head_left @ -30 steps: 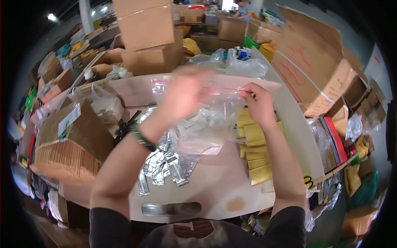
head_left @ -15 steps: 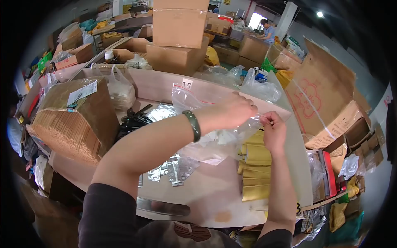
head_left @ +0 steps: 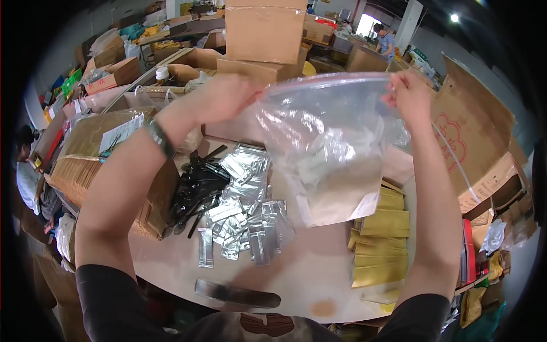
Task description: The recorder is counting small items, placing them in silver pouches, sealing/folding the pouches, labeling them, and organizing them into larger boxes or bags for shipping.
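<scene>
A large clear zip bag hangs stretched between my two hands above the table. My left hand pinches one top corner, and my right hand pinches the other. Whitish contents show through the plastic, but I cannot make out what they are. Below the bag's left side lies a pile of silver foil packets. Black spoons are heaped beside them. On the right, under my right forearm, several gold packets overlap in a stack.
At the left, a big cardboard box lies with packed brown sheets showing. Another open carton stands to the right. Tall boxes rise behind the table's back panel. A dark curved strip lies at the near edge. Other people are in the background.
My hands have moved apart, the left toward the left and both upward. The bag has been lifted and spread out between them, uncovering the silver packets and black spoons.
</scene>
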Available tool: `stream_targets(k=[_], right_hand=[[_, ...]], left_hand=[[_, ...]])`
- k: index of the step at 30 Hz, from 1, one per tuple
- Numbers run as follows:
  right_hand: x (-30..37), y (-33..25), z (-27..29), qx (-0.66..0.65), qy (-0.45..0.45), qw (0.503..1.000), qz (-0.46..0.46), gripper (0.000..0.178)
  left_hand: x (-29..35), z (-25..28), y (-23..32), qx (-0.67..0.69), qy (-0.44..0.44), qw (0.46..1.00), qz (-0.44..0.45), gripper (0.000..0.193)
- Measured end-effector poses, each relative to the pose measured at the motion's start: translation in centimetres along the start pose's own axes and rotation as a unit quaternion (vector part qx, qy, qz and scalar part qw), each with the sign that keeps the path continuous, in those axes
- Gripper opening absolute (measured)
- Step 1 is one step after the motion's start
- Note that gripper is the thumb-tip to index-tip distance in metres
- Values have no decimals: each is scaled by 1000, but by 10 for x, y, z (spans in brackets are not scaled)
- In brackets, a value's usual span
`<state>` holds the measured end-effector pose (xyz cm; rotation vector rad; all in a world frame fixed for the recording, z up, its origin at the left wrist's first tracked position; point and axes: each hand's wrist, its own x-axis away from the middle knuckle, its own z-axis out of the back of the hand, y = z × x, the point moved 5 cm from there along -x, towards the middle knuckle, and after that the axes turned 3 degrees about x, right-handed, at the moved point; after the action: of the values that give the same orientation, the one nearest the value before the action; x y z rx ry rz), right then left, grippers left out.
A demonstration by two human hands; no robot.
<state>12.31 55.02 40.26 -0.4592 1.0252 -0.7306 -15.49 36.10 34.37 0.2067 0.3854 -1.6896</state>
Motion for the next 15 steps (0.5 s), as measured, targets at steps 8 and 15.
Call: stream_targets(k=[8,15], right_hand=[[-144,-36,41,-99,188,958,192,17],[-111,46,-49,59,117,984,117,7]], left_hand=[[-99,104,-63,44,395,908,134,24],[-119,20,-101,-177,266,938,137,14]])
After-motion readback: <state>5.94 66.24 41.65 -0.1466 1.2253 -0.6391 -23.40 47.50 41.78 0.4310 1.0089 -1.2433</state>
